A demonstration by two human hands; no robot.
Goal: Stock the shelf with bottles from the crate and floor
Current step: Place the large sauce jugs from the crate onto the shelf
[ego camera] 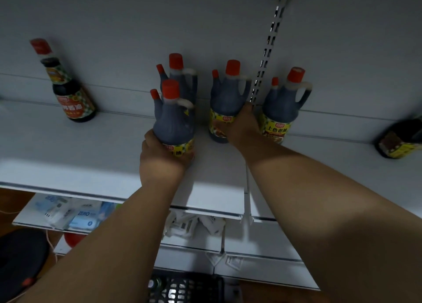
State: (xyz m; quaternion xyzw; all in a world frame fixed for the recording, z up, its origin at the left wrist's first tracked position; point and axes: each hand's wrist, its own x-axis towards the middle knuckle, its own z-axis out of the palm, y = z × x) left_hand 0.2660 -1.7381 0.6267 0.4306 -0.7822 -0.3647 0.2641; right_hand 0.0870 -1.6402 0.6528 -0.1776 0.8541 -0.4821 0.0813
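Both hands on dark bottles standing on the white shelf (91, 161).

The left hand (159, 158) grips the front bottle (173, 120) low, fingers curled round its label; the right hand (243, 126) wraps the middle bottle (226, 94) (fingers hidden behind it), just beside another bottle (283, 106). A black crate (185, 286) sits below.

A: What is hard to make out here?

B: The right hand (242, 125) reaches between two jugs, so its fingers are hidden and its grip cannot be judged; the left hand (159, 161) covers the lower label of the front jug (174, 122); that jug also hides most of the rear jug (182, 78).

A: And at the edges?

B: A dark bottle (402, 140) is cut by the right edge; the black crate (185, 286) is cut by the bottom edge; the packets (75, 213) on the lower shelf (34, 222) are blurred, their print mostly unreadable.
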